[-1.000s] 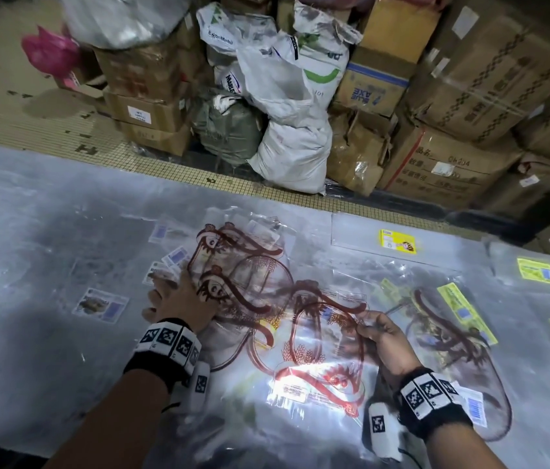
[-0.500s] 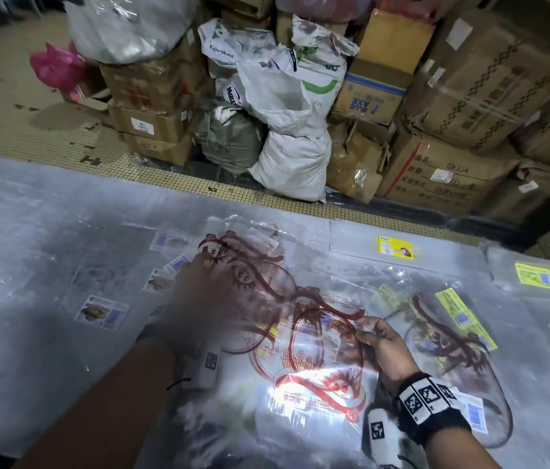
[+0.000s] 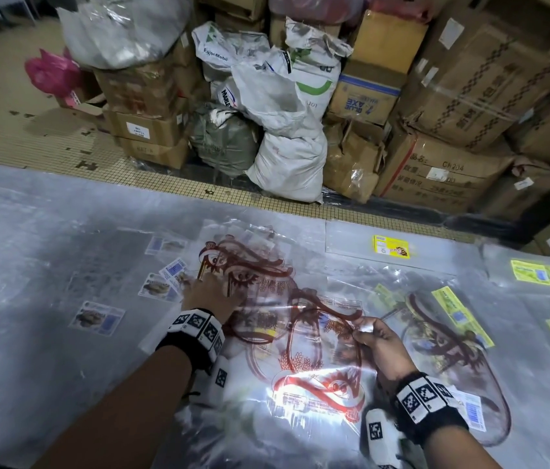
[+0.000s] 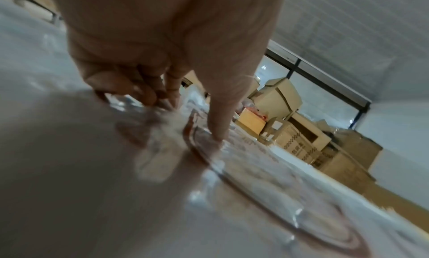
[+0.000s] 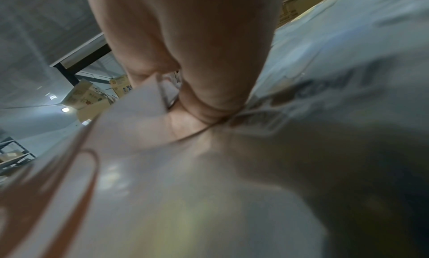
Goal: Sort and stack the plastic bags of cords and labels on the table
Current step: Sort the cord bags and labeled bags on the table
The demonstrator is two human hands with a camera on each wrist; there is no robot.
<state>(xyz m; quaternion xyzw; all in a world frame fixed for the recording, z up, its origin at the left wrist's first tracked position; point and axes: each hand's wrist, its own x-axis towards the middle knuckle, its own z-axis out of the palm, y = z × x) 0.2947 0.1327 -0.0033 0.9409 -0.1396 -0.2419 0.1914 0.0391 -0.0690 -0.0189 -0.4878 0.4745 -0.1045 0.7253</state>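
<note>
The table (image 3: 30,231) spreads under both my hands. Clear red-printed bags (image 3: 300,333) overlap between them. My right hand (image 3: 380,346) pinches one bag's edge. My left hand (image 3: 211,296) presses fingertips onto bags, small labels (image 3: 162,286) just beyond them.

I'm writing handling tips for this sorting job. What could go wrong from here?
The right hand pinches only one edge of the top bag, so the slick film may slip free. The left hand presses on overlapping bags, so pulling could drag neighbours along. The loose labels beside it might get scattered.
</note>
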